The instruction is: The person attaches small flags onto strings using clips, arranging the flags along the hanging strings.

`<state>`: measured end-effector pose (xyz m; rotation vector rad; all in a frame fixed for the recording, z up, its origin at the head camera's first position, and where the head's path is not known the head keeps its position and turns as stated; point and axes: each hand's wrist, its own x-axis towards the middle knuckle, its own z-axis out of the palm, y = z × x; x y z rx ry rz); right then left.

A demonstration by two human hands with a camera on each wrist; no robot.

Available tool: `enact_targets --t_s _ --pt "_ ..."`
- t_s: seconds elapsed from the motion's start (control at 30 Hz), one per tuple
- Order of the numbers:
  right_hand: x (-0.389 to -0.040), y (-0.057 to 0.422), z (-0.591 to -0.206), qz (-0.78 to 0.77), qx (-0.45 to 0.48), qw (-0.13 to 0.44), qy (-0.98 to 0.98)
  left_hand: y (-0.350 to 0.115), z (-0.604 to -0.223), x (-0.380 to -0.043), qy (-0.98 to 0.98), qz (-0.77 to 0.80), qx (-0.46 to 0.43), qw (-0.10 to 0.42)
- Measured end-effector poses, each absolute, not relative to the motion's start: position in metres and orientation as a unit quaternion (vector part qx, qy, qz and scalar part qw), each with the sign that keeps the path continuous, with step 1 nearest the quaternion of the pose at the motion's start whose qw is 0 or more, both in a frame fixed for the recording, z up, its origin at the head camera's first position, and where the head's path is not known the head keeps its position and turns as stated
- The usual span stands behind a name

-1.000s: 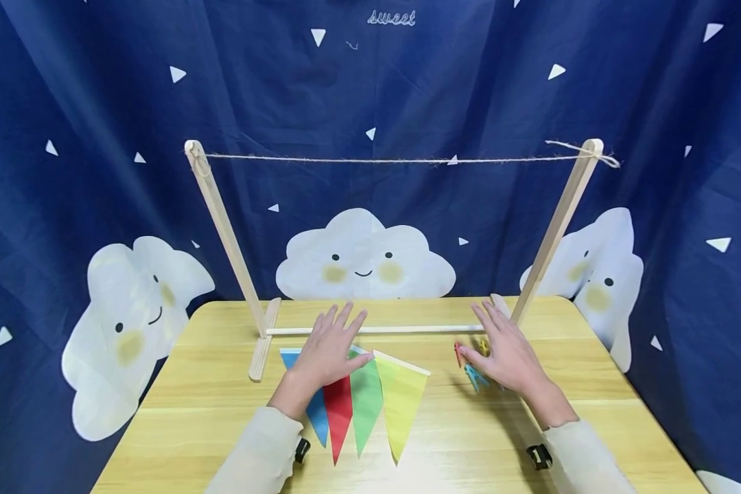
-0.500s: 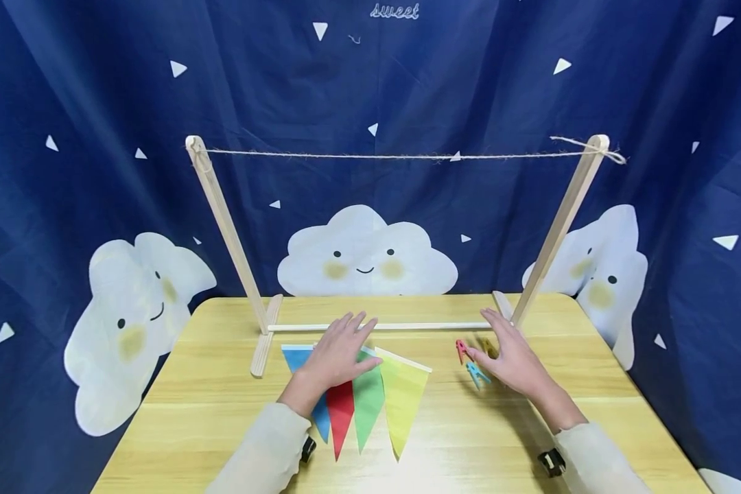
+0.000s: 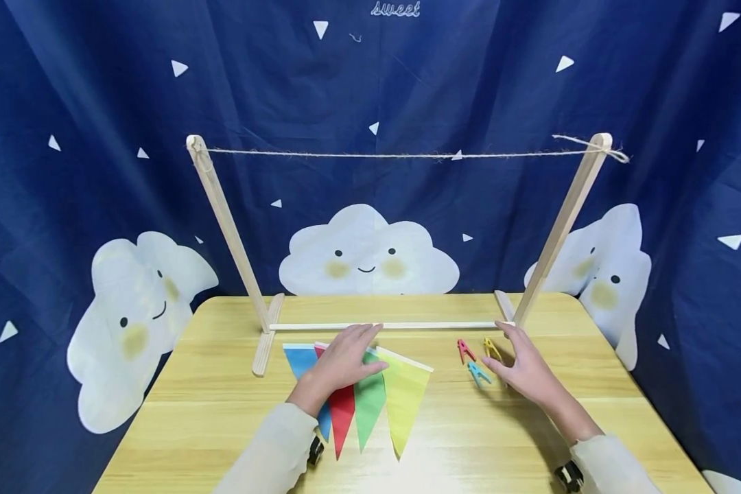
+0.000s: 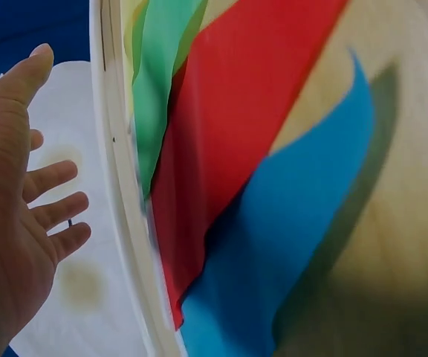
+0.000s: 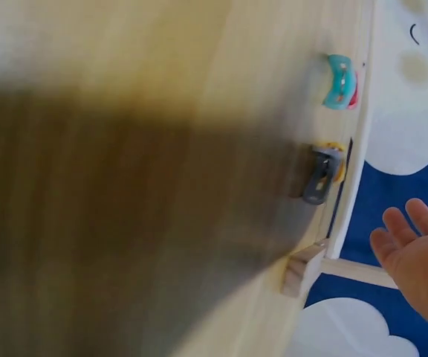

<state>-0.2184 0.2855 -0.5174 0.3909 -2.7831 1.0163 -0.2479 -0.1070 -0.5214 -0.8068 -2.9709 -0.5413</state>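
Four pennants would overcount, so several triangular pennants lie side by side on the table: blue (image 3: pixel 298 355), red (image 3: pixel 343 415), green (image 3: pixel 369 401) and yellow (image 3: pixel 405 398). Above them hovers my left hand (image 3: pixel 344 360), fingers extended and holding nothing; it partly covers the red and green ones. In the left wrist view the hand (image 4: pixel 10 186) is spread beside the red pennant (image 4: pixel 229 126). My right hand (image 3: pixel 525 367), relaxed and holding nothing, is just right of small clothespins: red (image 3: pixel 465 351), yellow (image 3: pixel 491 350) and light blue (image 3: pixel 478 374). A grey clothespin (image 5: pixel 320 177) shows in the right wrist view.
A wooden frame stands across the back, with a left post (image 3: pixel 231 233), a right post (image 3: pixel 562 219) and a white bottom bar (image 3: pixel 438 325). Twine (image 3: pixel 370 156) is strung between the post tops. A blue curtain (image 3: pixel 370 82) with clouds hangs behind the table (image 3: pixel 210 412).
My right hand has drawn right and slightly nearer, uncovering more of the clothespins. The left hand has shifted a little right and nearer over the pennants. The head view has tilted slightly.
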Motion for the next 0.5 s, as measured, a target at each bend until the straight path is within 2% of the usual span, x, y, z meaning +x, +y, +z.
enact_targets --t_s 0.23,0.5 --pt "-0.213 0.292 -0.527 0.357 0.13 0.081 -0.921 -0.101 -0.523 -0.247 -0.945 -0.224 -0.239 -0.017" --pt "-0.208 0.303 -0.531 0.349 0.109 0.058 -0.929 -0.095 -0.525 -0.244 -0.943 -0.231 -0.238 -0.023"
